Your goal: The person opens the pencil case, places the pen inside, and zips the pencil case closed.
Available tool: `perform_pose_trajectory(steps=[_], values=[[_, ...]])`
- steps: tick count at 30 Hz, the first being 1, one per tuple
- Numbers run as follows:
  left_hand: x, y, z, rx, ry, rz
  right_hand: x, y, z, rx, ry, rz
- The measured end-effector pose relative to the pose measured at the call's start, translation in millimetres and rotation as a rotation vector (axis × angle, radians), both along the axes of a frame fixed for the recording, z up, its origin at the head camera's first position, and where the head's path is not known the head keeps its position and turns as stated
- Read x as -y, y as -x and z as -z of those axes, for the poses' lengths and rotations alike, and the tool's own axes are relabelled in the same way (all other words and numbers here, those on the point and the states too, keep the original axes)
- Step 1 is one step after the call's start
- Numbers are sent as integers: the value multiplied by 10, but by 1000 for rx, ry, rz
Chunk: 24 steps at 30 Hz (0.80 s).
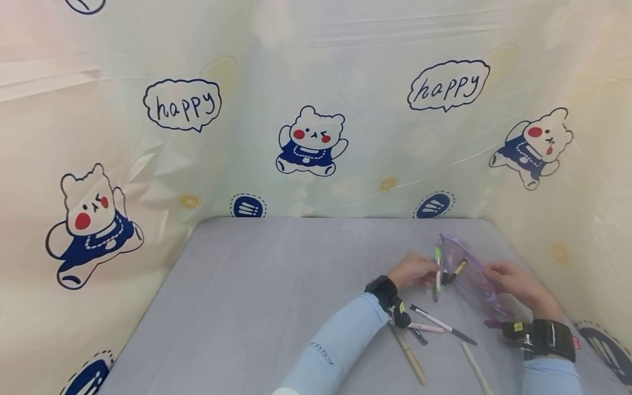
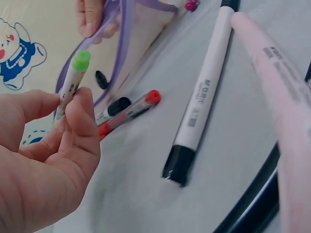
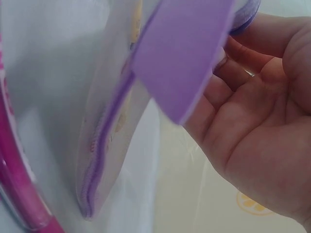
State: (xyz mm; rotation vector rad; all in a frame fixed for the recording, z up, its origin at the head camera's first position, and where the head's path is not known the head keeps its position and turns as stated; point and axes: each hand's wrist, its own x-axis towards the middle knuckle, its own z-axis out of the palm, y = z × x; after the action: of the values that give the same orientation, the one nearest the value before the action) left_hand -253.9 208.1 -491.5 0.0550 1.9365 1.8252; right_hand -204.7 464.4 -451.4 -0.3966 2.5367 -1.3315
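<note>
Between thumb and fingertips, my left hand (image 1: 413, 271) pinches a white marker with a bright green cap (image 2: 75, 73), held upright beside the mouth of a see-through pencil pouch with purple edging (image 1: 464, 252). My right hand (image 1: 515, 281) grips the pouch by its purple rim, keeping it raised off the table. A yellow pen (image 1: 460, 267) shows at the pouch in the head view; whether it is all inside I cannot tell. Just by the pouch, a red-capped marker (image 2: 132, 112) and a black-capped one (image 2: 118, 105) show in the left wrist view.
Near my forearms lie a white-and-black pen (image 1: 441, 322), a pink pen (image 1: 428, 328), a short black pen (image 1: 418, 336), a tan pen (image 1: 411, 359) and a pale stick-like pen (image 1: 475, 366). A magenta pen (image 3: 24, 184) lies beside the pouch. The grey table (image 1: 237, 307) meets a printed curtain (image 1: 365, 164).
</note>
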Motion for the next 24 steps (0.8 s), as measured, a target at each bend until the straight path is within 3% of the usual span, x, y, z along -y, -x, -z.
perform_pose_trajectory(steps=[9, 19, 24], values=[[-134, 5, 110, 81, -69, -51, 3, 11, -10, -6, 5, -16], [-242, -35, 108, 127, -89, -5, 34, 29, 6, 1, -30, 24], [-294, -58, 112, 117, -118, 20, 20, 40, 15, 8, -55, 51]])
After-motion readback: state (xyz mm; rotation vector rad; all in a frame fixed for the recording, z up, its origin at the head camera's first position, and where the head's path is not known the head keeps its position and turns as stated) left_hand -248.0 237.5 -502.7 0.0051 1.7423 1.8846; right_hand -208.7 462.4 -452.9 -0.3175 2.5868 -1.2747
